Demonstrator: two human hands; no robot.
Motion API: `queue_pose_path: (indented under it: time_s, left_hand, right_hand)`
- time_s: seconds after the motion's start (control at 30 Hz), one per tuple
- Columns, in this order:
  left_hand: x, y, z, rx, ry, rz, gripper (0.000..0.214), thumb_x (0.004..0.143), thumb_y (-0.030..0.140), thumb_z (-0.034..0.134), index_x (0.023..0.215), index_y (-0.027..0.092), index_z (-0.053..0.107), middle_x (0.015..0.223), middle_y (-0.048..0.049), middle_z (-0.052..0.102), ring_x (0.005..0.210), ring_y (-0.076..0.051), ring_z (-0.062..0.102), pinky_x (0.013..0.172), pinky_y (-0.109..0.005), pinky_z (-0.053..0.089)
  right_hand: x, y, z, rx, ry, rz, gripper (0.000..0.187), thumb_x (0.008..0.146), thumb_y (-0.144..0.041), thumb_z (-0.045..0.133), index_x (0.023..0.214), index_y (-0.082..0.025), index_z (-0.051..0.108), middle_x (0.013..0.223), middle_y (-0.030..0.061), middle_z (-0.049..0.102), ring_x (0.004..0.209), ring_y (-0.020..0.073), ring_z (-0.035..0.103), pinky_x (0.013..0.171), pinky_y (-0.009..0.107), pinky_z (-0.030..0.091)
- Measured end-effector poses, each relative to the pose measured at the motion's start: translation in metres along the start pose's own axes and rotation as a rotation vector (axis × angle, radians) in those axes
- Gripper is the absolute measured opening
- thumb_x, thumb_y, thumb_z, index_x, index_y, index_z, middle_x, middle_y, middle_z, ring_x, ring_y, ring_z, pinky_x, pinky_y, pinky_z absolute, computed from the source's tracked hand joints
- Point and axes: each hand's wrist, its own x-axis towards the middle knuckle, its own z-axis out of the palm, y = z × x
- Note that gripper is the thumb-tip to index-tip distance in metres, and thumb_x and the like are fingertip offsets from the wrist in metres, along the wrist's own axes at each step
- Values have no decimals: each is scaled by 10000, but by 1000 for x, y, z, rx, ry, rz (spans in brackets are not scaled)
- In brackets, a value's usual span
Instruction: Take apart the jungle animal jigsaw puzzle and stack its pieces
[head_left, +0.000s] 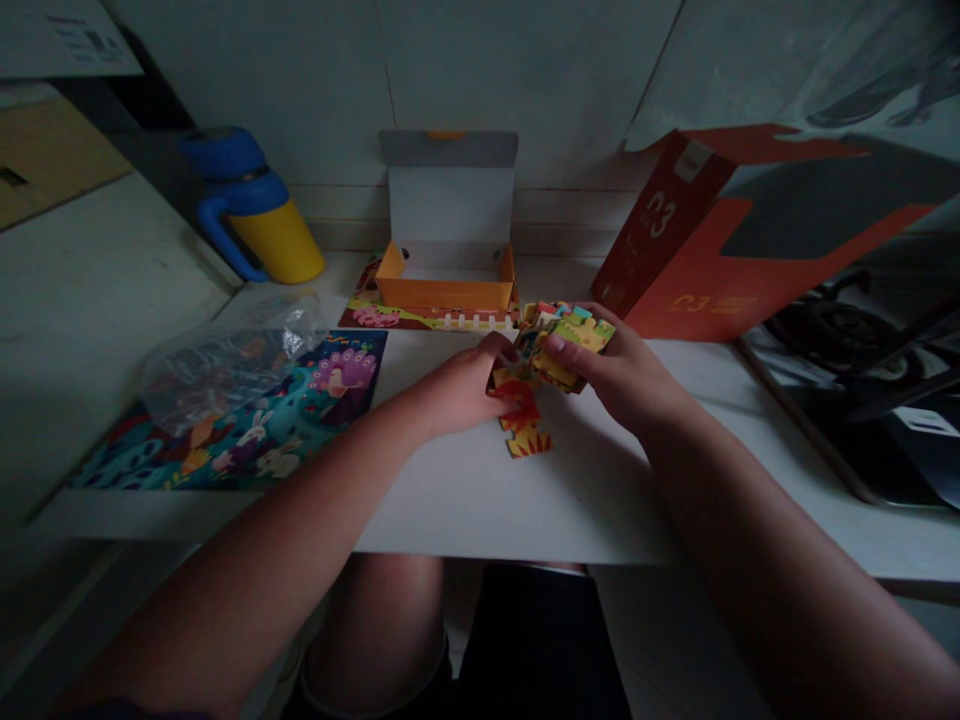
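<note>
A bunch of colourful jigsaw pieces (pixel 574 335) sits between my two hands at the middle of the white table (pixel 585 490). My right hand (pixel 626 380) is closed round the stack, thumb on a yellow-green piece. My left hand (pixel 457 390) is closed on pieces at the stack's left side. A few joined red and yellow pieces (pixel 525 425) lie on the table just below the hands.
A finished blue puzzle (pixel 262 430) lies at left under a clear plastic bag (pixel 225 360). An open orange-and-white box (pixel 448 225) stands at the back on another puzzle. A big red box (pixel 697 240) leans at right. A blue-yellow jug (pixel 259 205) is back left, a gas stove (pixel 862 370) right.
</note>
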Motion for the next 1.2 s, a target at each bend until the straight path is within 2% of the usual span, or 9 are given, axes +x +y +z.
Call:
queue_pose_path:
  time_s: [0.2, 0.4, 0.5, 0.63, 0.73, 0.8, 0.9, 0.97, 1.2]
  left_hand:
    - [10, -20, -2, -400, 45, -63, 533, 820, 117, 836, 1246, 246, 542, 997, -27, 743, 900, -201, 734, 782, -341, 597]
    - [12, -19, -4, -514, 131, -160, 420, 845, -9, 741, 1147, 229, 573, 918, 0, 732, 845, -173, 727, 801, -348, 606]
    - [13, -14, -5, -595, 156, -198, 392, 870, -8, 729, 1139, 229, 572, 917, -8, 751, 844, -171, 740, 800, -340, 609]
    - [15, -11, -4, -643, 170, -149, 396, 881, 22, 740, 1191, 217, 591, 978, -26, 762, 889, -171, 749, 850, -348, 611]
    - [13, -10, -5, -524, 191, -92, 406, 879, 41, 724, 1207, 223, 572, 1040, -45, 759, 946, -186, 747, 879, -364, 603]
    - [8, -7, -9, -265, 204, -39, 392, 878, 161, 789, 1207, 222, 585, 1104, -73, 739, 997, -220, 728, 918, -400, 589]
    - [-3, -2, -17, 172, 37, 86, 598, 703, 451, 975, 1154, 204, 667, 1219, -126, 688, 1156, -323, 670, 1056, -474, 531]
    - [-9, 0, -20, 333, -84, 128, 704, 580, 511, 1031, 1119, 194, 707, 1260, -142, 659, 1229, -369, 630, 1103, -480, 502]
    - [-6, 0, -21, 306, -132, 64, 517, 624, 404, 1017, 1008, 201, 735, 1144, -105, 687, 1104, -337, 669, 994, -437, 539]
  right_hand:
    - [-1, 3, 2, -5, -43, 10, 583, 818, -593, 929, 1224, -288, 644, 1213, 79, 778, 1078, 323, 764, 952, 490, 654]
    - [0, 0, 4, 62, -10, -39, 582, 856, -637, 872, 1261, -286, 645, 1341, 111, 735, 1179, 342, 731, 1034, 533, 619]
    - [-1, 1, 4, 14, -64, 19, 613, 825, -651, 893, 1241, -274, 647, 1257, 107, 759, 1095, 329, 750, 966, 517, 646]
    - [-2, 6, 7, 19, -93, 39, 625, 772, -585, 963, 1196, -282, 619, 1180, 72, 770, 1015, 288, 760, 919, 463, 658]
    - [0, 9, 9, -4, -28, 1, 623, 786, -603, 944, 1213, -301, 605, 1199, 65, 767, 1047, 291, 757, 932, 462, 654]
    - [2, 10, 9, -24, 42, -24, 612, 798, -620, 926, 1213, -308, 603, 1204, 63, 765, 1069, 298, 757, 934, 464, 654]
    - [5, 10, 6, -8, 131, -37, 602, 804, -619, 920, 1200, -304, 593, 1200, 65, 764, 1064, 305, 764, 906, 465, 661]
    - [6, 10, 4, 20, 157, -28, 598, 803, -602, 928, 1194, -297, 594, 1192, 68, 765, 1051, 307, 768, 892, 464, 664]
    - [3, 8, 6, 34, 86, -1, 565, 804, -609, 929, 1147, -289, 614, 1176, 73, 771, 1047, 319, 770, 888, 458, 666]
